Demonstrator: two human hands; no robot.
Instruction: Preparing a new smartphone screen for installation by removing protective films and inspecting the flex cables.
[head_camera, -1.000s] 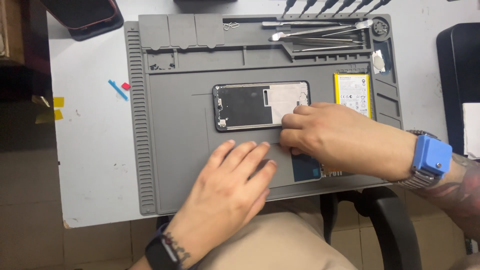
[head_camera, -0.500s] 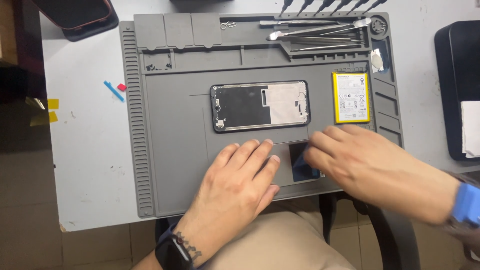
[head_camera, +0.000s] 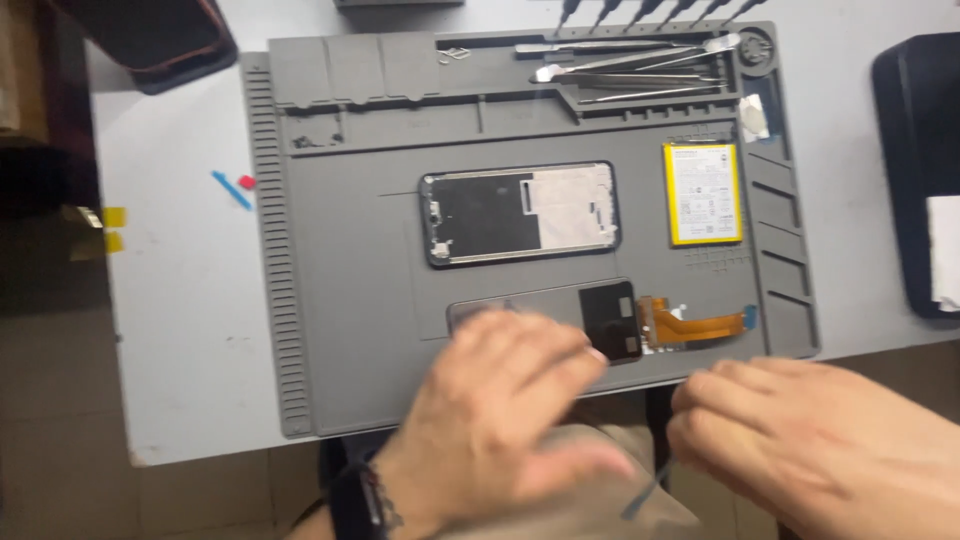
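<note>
Your left hand (head_camera: 500, 400), fingers spread, rests on the screen panel (head_camera: 545, 315) at the grey mat's (head_camera: 340, 330) near edge. Your right hand (head_camera: 800, 440), off that edge, seems curled round a thin tool (head_camera: 645, 495), blurred.

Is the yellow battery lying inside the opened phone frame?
No, the yellow battery lies on the grey mat to the right of the phone frame, apart from it.

mat's left half (head_camera: 340, 260) open, phone frame (head_camera: 518, 212) mid-mat

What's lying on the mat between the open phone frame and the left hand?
In the head view, a flat screen panel with an orange flex cable lies between the phone frame and the left hand, which partly covers it.
</note>
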